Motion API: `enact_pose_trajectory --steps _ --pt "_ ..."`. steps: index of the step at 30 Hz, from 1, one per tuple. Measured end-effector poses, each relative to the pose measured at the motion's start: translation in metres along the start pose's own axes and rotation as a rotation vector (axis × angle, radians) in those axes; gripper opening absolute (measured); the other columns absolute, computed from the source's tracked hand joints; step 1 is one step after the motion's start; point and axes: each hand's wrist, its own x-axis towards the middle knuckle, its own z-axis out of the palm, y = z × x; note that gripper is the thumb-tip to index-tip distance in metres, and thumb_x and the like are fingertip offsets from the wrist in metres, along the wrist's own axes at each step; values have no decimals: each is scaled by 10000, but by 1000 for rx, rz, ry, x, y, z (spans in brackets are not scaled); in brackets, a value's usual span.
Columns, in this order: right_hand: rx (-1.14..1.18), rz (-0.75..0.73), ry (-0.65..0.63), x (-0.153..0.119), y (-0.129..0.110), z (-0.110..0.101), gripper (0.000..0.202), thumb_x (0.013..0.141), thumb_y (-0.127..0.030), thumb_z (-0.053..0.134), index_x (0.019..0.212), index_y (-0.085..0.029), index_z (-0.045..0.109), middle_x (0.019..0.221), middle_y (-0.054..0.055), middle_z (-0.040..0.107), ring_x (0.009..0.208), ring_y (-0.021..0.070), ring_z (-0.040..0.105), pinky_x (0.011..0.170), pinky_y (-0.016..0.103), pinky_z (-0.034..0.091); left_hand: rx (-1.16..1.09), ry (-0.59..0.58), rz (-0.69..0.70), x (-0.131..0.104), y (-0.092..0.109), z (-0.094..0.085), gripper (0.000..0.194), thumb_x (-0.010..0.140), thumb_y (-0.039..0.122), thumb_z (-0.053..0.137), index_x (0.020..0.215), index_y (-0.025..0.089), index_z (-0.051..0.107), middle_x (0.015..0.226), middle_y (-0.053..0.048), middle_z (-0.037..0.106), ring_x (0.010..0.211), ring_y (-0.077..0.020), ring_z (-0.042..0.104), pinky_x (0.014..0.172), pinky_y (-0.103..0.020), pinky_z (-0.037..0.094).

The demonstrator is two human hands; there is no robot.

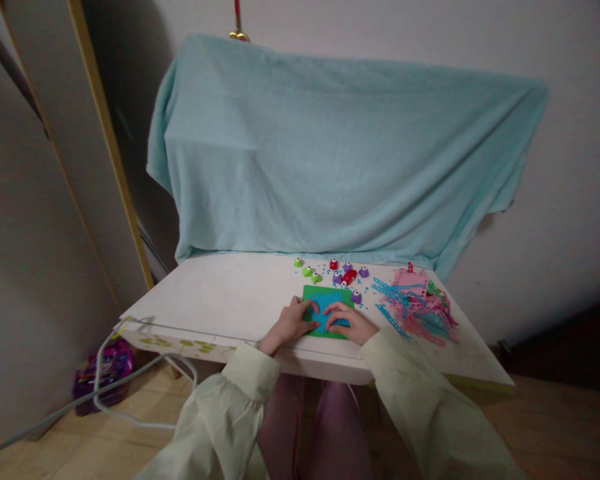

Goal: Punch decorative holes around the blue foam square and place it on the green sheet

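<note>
A flat green piece (pixel 313 291) with a blue shape (pixel 330 301) on it lies near the table's front edge. My left hand (pixel 296 321) rests on its left side, with fingers bent and spread apart over the blue part. On the right side my right hand (pixel 347 321) touches the blue part with curved fingers; whether it pinches something small is too small to tell. Just behind the piece sit several small figures with eyes: green ones (pixel 307 272), red ones (pixel 349 277) and purple ones (pixel 357 297), with tiny blue bits scattered among them.
A tangled pile of pink, blue and green strips (pixel 420 303) covers the right part of the white table (pixel 220 287). Light blue cloth (pixel 330 153) hangs behind it. A cable (pixel 97 380) loops by the left front corner, near a purple package (pixel 105 373) on the floor.
</note>
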Motion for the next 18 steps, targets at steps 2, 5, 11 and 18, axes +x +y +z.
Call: enact_pose_trajectory --steps 2,5,11,18 --pt "-3 -3 -11 -3 3 -2 61 837 -250 675 854 -224 727 1138 71 562 1107 221 543 1021 416 386 -3 1 3 0 0 0 378 744 407 689 1095 292 609 998 -31 463 885 -201 550 848 -317 430" --pt "-11 -5 -13 -10 8 -8 72 838 -272 675 843 -223 728 1164 76 554 1119 221 534 1024 411 385 -2 0 11 1 -2 0 383 741 416 694 1095 296 610 987 -33 459 881 -206 549 843 -322 429" --pt "2 -1 -80 -19 9 -24 110 833 -298 678 885 -208 717 1217 95 534 1187 236 503 1053 420 354 -3 4 27 3 -6 2 385 743 431 691 1092 289 611 977 -30 451 876 -197 541 837 -308 424" --pt "23 7 -29 -18 1 -25 325 816 -194 649 1139 -226 629 1174 90 560 1144 236 518 940 386 438 15 5 14 4 -6 3 398 738 448 692 1095 292 610 983 -28 447 842 -190 541 822 -307 424"
